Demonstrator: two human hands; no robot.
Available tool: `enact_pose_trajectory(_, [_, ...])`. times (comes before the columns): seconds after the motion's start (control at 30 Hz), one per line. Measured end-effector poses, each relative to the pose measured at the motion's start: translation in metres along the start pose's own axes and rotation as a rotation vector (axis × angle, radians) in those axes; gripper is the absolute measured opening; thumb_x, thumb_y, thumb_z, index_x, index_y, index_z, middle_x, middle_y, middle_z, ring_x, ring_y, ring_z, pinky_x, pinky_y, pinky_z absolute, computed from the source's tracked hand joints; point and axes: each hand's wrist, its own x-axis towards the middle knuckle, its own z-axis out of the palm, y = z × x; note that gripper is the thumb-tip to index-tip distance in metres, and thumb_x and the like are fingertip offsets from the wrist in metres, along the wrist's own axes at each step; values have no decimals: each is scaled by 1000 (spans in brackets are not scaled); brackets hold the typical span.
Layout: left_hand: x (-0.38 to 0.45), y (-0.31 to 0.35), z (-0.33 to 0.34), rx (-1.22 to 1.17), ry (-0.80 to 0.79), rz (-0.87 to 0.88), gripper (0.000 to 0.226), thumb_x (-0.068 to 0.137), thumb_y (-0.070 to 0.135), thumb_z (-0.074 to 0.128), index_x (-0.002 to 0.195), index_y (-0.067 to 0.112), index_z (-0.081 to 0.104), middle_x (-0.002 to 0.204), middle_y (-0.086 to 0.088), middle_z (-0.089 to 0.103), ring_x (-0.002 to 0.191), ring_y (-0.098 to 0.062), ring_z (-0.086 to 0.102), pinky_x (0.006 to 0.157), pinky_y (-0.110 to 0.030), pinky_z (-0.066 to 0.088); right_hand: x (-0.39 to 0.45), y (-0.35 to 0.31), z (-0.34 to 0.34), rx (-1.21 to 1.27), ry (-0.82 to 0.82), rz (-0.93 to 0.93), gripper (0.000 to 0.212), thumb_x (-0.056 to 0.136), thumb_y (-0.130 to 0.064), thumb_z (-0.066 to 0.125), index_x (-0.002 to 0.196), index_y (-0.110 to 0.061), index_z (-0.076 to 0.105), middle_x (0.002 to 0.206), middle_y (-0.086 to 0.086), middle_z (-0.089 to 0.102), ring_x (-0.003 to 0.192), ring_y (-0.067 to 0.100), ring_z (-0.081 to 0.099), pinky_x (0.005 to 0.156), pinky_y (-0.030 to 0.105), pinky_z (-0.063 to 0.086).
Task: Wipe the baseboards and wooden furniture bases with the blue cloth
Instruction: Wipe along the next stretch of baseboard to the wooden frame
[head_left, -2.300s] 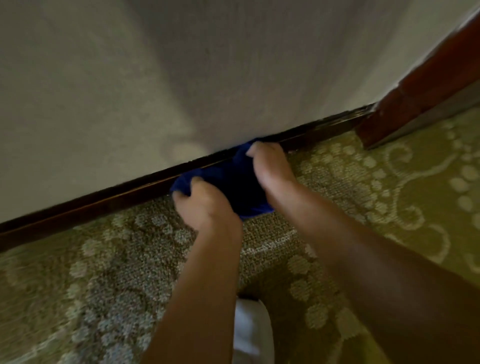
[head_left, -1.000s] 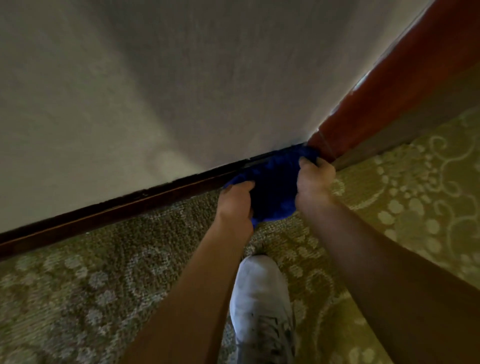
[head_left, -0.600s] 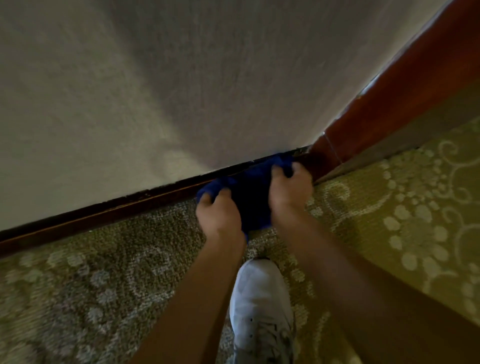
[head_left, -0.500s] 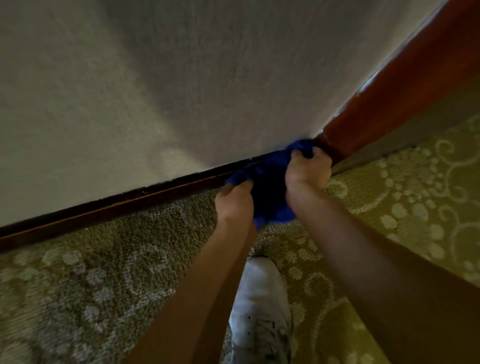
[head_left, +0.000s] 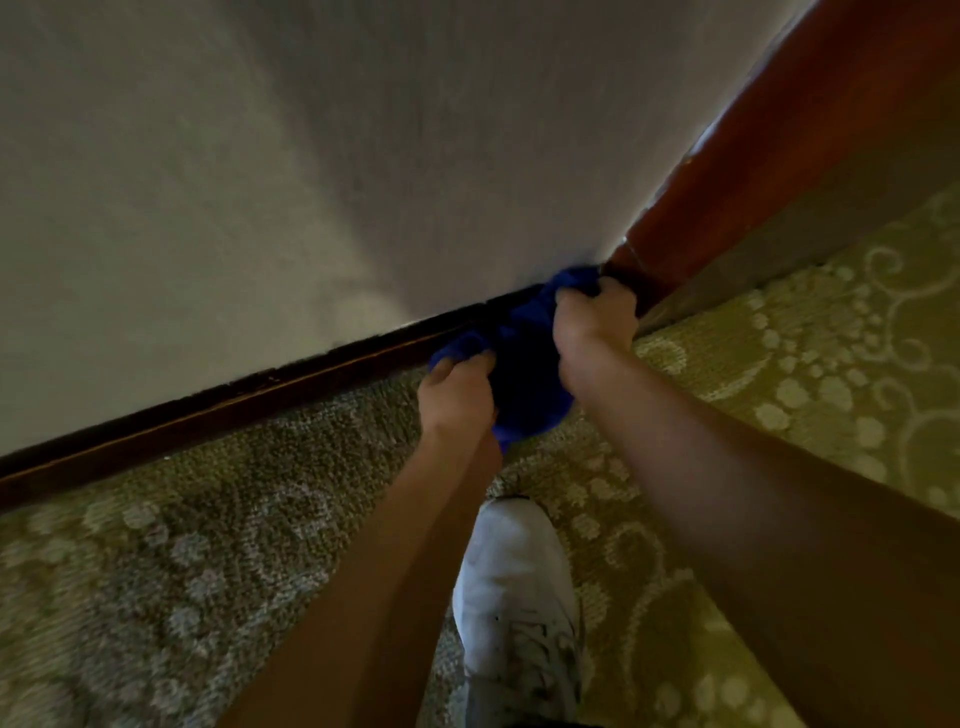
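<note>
Both hands grasp the crumpled dark blue cloth (head_left: 524, 374), the left hand (head_left: 457, 397) and right hand (head_left: 595, 325) pressing it on the dark wooden baseboard (head_left: 234, 405), beside the reddish-brown wooden furniture base (head_left: 727, 197).

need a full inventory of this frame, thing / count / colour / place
cloth: 1, blue, bunched against the baseboard at the corner, gripped by both hands
baseboard: 1, dark brown, along the foot of the wall, running left from the cloth
wall: 1, off-white, upper part of the view
wooden furniture base: 1, reddish brown, upper right, meeting the wall at the corner
carpet: 1, olive green with a pale floral and scroll pattern, covering the floor
shoe: 1, white, on the carpet between the forearms
left hand: 1, grips the cloth's left side
right hand: 1, grips the cloth's right side by the wooden base
</note>
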Motion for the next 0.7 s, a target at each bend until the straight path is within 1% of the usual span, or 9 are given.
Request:
enact_pose_trajectory(0.07, [4,3,-5,-35,49,-7,20,84,11,66,103,6,64,108,-19,70,101,-36,67,97,-51,54,-6,-2,6,58,-7,35,28,86,-20,60,113,-14,65,113,14,67,102,36,64,90,49,53])
enact_pose_trajectory(0.13, [5,5,-21,-127,211,65,8,88,5,61,96,5,63,96,-17,69,101,-37,67,95,-52,54,-28,4,22,81,-59,15,30,85,-21,61,114,-13,64,114,14,67,103,36,64,91,49,53])
enact_pose_trajectory(0.17, [7,6,-32,-182,311,98,11,91,4,58,101,5,63,97,-16,68,102,-37,67,95,-52,54,-45,9,32,88,-105,-9,29,85,-21,63,113,-12,65,112,15,68,102,35,65,90,48,53])
enact_pose_trajectory(0.27, [14,12,-66,-323,560,157,36,99,16,49,135,8,54,130,-16,62,117,-35,62,103,-48,50,-89,18,58,175,-340,-16,23,84,-18,68,104,-9,67,103,15,70,96,32,67,87,45,55])
enact_pose_trajectory(0.33, [19,17,-75,-305,597,203,43,102,21,45,144,13,47,142,-13,55,125,-31,57,106,-42,47,-96,20,58,215,-490,9,18,84,-16,70,100,-8,68,98,12,70,91,26,67,81,37,54])
enact_pose_trajectory(0.4, [21,15,-66,-248,563,216,48,102,21,48,148,13,42,146,-12,52,128,-32,55,105,-41,46,-86,19,48,202,-529,-11,13,85,-14,71,96,-8,68,91,10,69,84,24,66,75,34,52])
enact_pose_trajectory(0.47, [19,6,-48,-181,441,201,49,98,15,55,145,9,45,141,-16,55,125,-34,58,104,-45,48,-64,17,35,244,-452,17,10,83,-10,71,92,-10,66,86,10,68,82,27,66,71,35,53])
enact_pose_trajectory(0.6, [18,-2,-19,-117,-30,24,39,90,12,66,128,6,61,119,-19,70,103,-35,71,89,-50,58,-6,11,9,299,-185,90,23,81,-9,69,104,-9,68,92,13,70,86,31,68,80,45,60])
enact_pose_trajectory(0.7, [21,3,-16,-95,-74,22,33,88,8,67,120,2,65,111,-17,73,93,-32,73,79,-41,62,1,8,8,290,-98,111,26,82,-12,66,108,-12,68,97,12,69,86,30,66,81,42,58])
